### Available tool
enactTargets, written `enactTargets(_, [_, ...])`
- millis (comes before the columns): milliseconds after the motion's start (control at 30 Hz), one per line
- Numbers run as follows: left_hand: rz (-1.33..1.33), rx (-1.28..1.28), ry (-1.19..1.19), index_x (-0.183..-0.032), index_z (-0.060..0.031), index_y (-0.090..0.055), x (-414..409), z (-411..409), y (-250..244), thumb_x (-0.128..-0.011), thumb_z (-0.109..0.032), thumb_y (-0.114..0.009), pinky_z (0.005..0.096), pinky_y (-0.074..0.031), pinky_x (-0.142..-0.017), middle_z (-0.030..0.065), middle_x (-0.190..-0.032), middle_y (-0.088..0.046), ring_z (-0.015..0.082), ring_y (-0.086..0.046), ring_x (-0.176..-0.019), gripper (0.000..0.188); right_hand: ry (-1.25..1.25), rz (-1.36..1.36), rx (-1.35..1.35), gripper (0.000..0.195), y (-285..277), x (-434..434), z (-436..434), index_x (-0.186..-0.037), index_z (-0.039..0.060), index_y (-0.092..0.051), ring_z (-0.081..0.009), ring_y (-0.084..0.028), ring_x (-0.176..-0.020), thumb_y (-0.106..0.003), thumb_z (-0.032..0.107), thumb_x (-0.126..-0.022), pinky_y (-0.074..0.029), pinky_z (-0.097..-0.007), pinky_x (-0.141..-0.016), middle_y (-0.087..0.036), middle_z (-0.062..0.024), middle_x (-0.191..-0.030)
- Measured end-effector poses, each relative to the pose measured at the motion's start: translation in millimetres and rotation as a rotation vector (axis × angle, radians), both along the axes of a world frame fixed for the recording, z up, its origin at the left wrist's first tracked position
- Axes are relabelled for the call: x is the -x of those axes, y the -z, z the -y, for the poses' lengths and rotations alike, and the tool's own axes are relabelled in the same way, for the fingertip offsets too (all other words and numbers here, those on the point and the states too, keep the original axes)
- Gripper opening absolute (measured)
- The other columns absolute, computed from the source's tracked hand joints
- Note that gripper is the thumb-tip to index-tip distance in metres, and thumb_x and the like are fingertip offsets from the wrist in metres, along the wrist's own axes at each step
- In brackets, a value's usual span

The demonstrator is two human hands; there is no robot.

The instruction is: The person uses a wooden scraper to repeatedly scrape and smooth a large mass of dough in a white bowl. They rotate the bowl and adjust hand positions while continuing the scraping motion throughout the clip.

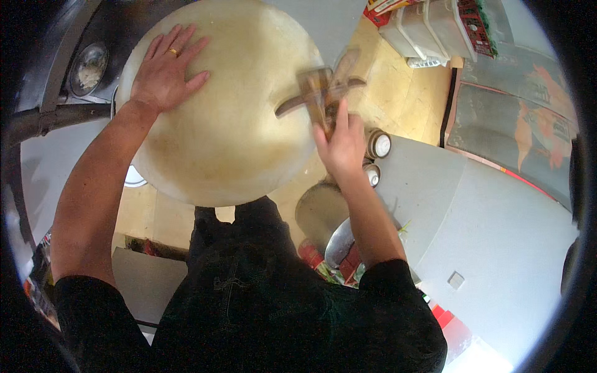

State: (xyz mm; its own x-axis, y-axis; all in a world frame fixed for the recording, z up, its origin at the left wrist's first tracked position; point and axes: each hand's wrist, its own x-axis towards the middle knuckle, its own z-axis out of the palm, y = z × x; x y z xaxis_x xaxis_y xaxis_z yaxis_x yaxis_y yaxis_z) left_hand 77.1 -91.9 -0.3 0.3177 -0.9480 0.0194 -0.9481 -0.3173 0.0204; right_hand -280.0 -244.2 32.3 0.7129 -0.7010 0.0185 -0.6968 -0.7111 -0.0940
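Note:
A large, round, cream-coloured chopping board (224, 135) fills the upper middle of the view, above my lap. Flat on its upper left lies my left hand (165, 70), fingers spread and a ring on one of them. In my right hand (343, 144) is what looks like a wooden hand plane (313, 86) with a curved cross handle. It is blurred by motion and overlaps the board's right rim; whether it touches the board I cannot tell. My fingers wrap its near end, with the index finger stretched along it.
Left of the board sits a metal bowl (88, 70) with pale bits inside. Two containers with white tops (382, 145) stand past my right wrist, beside a long grey surface (494, 210). Another metal bowl (338, 242) is under my right forearm. Whitish bins (419, 28) stand at the upper right.

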Motion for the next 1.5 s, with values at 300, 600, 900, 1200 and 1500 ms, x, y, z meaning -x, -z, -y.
enactTargets(300, [0.053, 0.021, 0.028, -0.153, -0.0262, -0.043, 2.3, 0.6, -0.7, -0.092, -0.050, -0.060, 0.0457, -0.020, -0.125, 0.0050, -0.163, -0.033, 0.0274, -0.026, -0.151, 0.067, -0.127, 0.150, 0.041, 0.071, -0.3, -128.2, 95.3, -0.139, 0.0040, -0.045, -0.0428, -0.060, -0.087, -0.077, 0.036, -0.084, -0.050, -0.0524, -0.076, -0.061, -0.0252, -0.095])
enactTargets(600, [-0.024, 0.028, -0.005, -0.153, -0.0243, -0.043, 3.8, 5.0, -3.1, -0.091, -0.047, -0.062, 0.0483, -0.018, -0.126, 0.0070, -0.164, -0.031, 0.0292, -0.025, -0.153, 0.068, -0.070, -0.003, -0.013, 0.084, -7.9, -6.2, 22.5, -0.147, -0.0012, -0.041, -0.0414, -0.058, -0.092, -0.081, 0.027, -0.080, -0.050, -0.0491, -0.081, -0.059, -0.0244, -0.102])
enactTargets(900, [-0.059, 0.043, 0.027, -0.153, -0.0238, -0.043, -1.8, -1.3, 0.3, -0.086, -0.043, -0.069, 0.0489, -0.020, -0.125, 0.0080, -0.164, -0.031, 0.0317, -0.025, -0.152, 0.074, -0.318, 0.171, 0.100, 0.076, 10.4, -150.4, 110.0, -0.144, 0.0024, -0.044, -0.0401, -0.058, -0.091, -0.077, 0.034, -0.083, -0.049, -0.0502, -0.078, -0.062, -0.0239, -0.095])
enactTargets(1200, [-0.093, 0.035, 0.015, -0.152, -0.0225, -0.044, 4.0, 1.6, -8.5, -0.082, -0.038, -0.072, 0.0480, -0.019, -0.126, 0.0101, -0.164, -0.031, 0.0317, -0.024, -0.153, 0.077, -0.271, 0.063, -0.070, 0.086, -8.4, -68.9, 82.6, -0.149, 0.0013, -0.041, -0.0388, -0.056, -0.091, -0.082, 0.027, -0.078, -0.047, -0.0479, -0.076, -0.058, -0.0227, -0.098])
enactTargets(1500, [-0.108, 0.111, 0.023, -0.149, -0.0196, -0.049, -2.5, -2.4, -0.8, -0.078, -0.034, -0.076, 0.0489, -0.022, -0.125, 0.0098, -0.162, -0.035, 0.0314, -0.028, -0.151, 0.077, -0.325, 0.123, -0.049, 0.094, 10.7, 2.3, 92.7, -0.154, 0.0031, -0.035, -0.0381, -0.059, -0.091, -0.084, 0.019, -0.076, -0.051, -0.0466, -0.079, -0.061, -0.0219, -0.099])
